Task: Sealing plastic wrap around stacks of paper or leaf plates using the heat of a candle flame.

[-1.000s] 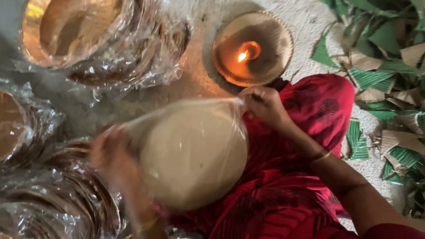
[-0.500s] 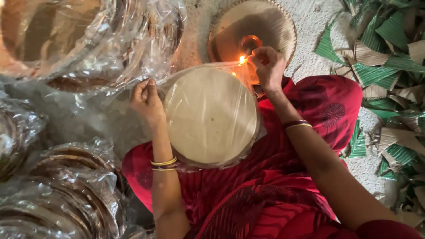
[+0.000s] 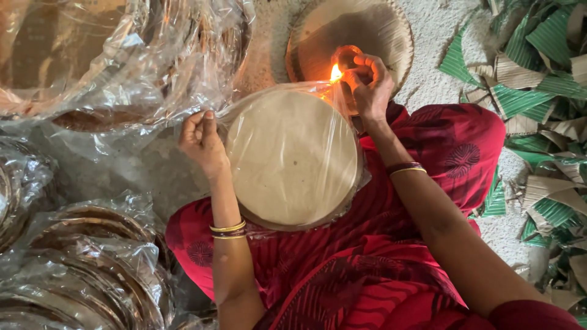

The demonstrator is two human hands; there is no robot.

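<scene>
between the hands lies a round tan stack of paper plates in clear plastic wrap (image 3: 292,156); left hand (image 3: 200,139) pinches its edge, right hand (image 3: 369,82) grasps wrap at a small orange flame (image 3: 335,73).

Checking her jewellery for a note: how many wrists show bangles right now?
2. Gold bangles sit on the left wrist below the left hand, and a dark and gold pair on the right wrist below the right hand. None hidden.
</scene>
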